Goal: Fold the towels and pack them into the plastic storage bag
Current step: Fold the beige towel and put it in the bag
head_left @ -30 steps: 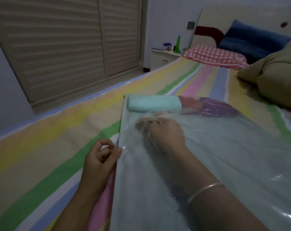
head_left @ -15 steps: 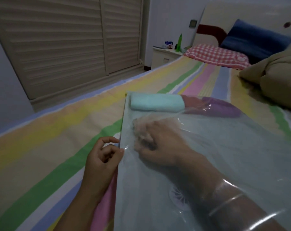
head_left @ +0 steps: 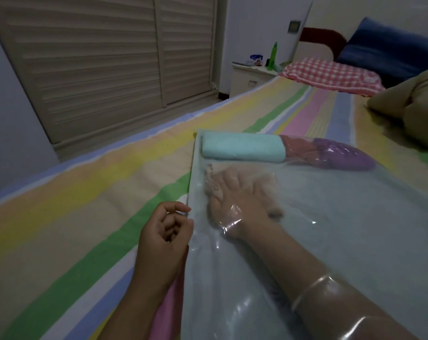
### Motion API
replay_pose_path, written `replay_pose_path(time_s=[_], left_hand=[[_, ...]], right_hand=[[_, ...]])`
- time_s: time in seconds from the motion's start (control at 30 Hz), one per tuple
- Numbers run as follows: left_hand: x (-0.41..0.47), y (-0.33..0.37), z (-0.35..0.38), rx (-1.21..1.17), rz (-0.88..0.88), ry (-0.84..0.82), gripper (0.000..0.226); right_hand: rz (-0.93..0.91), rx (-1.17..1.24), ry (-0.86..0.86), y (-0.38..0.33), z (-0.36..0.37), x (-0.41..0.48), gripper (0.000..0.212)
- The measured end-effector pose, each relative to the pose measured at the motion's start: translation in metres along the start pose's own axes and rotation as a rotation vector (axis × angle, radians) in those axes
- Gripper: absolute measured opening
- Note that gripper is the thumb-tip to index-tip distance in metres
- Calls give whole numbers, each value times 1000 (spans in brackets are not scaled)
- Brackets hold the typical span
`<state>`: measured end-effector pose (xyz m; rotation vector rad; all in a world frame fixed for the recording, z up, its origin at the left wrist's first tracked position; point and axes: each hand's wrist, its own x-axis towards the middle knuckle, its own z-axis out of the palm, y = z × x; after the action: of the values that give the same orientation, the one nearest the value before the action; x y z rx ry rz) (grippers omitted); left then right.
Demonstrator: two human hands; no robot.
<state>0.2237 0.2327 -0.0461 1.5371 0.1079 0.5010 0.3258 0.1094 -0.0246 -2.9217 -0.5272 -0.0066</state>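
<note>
Flat right hand (head_left: 240, 200) inside clear plastic storage bag (head_left: 343, 229) should nudge peach folded towel (head_left: 211, 185) against teal rolled towel (head_left: 242, 148); left hand (head_left: 163, 236) pinches bag's edge.

No legible writing shows on the plastic storage bag (head_left: 330, 229) or blue packet (head_left: 256, 57).

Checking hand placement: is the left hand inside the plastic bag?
No, the left hand is outside the plastic bag, pinching its left edge, while the right hand lies under the film.
</note>
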Motion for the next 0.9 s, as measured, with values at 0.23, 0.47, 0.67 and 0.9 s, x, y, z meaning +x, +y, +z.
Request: replay_pose_path(time_s=[0.23,0.47,0.67,0.9], left_hand=[[0,4,1,5,1,17,11],[4,8,-1,-55,-66,71,10],[5,10,-4,-13,-190,110,7],[-15,92,-26,603,-331,-268,45]], right_hand=[[-58,-197,-46,-9,7,34,71],[-72,-146,-78,-5,-9,12,64],[-119,-13,-16,11,-28,-105,93],[-14,46,49,72,-42,-297,77]])
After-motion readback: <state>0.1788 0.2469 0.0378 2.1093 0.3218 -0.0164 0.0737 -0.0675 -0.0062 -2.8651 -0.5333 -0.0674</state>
